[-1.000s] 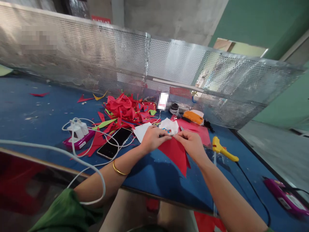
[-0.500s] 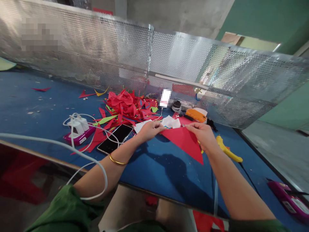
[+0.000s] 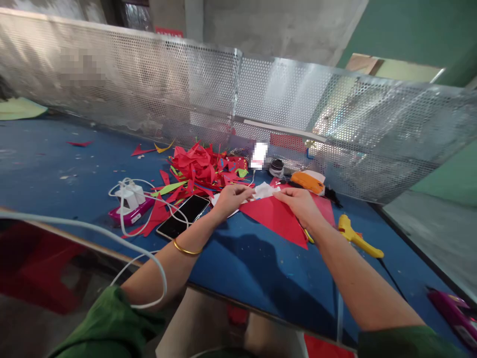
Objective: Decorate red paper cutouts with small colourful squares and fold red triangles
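Observation:
A red paper triangle [image 3: 278, 220] lies point-down on the blue table [image 3: 238, 268]. My left hand [image 3: 230, 197] pinches its upper left corner, and my right hand [image 3: 300, 205] pinches its upper right edge. Just beyond my fingers lies a crumpled white paper [image 3: 265, 190] with small coloured bits on it. A gold bangle [image 3: 185, 248] circles my left wrist.
A pile of red paper scraps [image 3: 199, 166] sits behind my left hand. A phone [image 3: 183, 223], white chargers on a pink power bank [image 3: 128, 205] and cables lie left. A yellow glue gun [image 3: 357, 235], an orange tool [image 3: 307, 182] and a perforated metal screen [image 3: 238, 99] stand beyond.
The red triangle went from hanging folded between my hands to spread flat on the table. Both hands moved slightly away from me, still pinching its top edge.

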`<state>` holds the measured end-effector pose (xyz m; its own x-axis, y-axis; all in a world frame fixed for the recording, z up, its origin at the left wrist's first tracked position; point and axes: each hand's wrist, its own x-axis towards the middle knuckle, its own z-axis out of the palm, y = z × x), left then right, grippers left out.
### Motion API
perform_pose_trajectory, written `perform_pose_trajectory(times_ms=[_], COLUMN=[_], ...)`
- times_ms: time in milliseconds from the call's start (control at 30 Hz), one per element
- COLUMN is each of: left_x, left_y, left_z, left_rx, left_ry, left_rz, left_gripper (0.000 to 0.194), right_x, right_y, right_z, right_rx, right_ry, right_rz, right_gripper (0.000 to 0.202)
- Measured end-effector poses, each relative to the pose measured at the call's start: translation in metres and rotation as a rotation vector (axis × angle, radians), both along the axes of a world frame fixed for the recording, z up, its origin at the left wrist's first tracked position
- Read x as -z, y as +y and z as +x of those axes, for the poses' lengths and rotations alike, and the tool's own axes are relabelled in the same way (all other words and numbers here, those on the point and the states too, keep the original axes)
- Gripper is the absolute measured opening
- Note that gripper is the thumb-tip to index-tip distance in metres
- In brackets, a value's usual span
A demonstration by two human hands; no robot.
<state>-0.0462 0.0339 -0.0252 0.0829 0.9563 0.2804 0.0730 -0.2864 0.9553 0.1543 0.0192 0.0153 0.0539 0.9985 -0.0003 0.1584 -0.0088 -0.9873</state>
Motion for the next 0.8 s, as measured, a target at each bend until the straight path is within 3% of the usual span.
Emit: perform_pose_trajectory(times_ms=[167, 500, 800], left_x=[0.009, 0.013, -0.004], left_y=[-0.004, -0.002, -0.007], left_z=[0.009, 0.010, 0.005], left_rx=[0.197, 0.206, 0.202], left_ry=[0.075, 0.101, 0.092], left_rz=[-0.028, -0.101, -0.151], left_gripper=[0.019, 0.014, 0.020], right_x=[0.009, 0.018, 0.007], right_y=[-0.009, -0.010, -0.010], right_z=[-0.004, 0.008, 0.049], right_rx=[-0.050, -0.021, 0.114], right_ry=[-0.036, -0.056, -0.020], right_rz=[0.002, -0.012, -0.007], right_gripper=[0.031, 0.035, 0.030])
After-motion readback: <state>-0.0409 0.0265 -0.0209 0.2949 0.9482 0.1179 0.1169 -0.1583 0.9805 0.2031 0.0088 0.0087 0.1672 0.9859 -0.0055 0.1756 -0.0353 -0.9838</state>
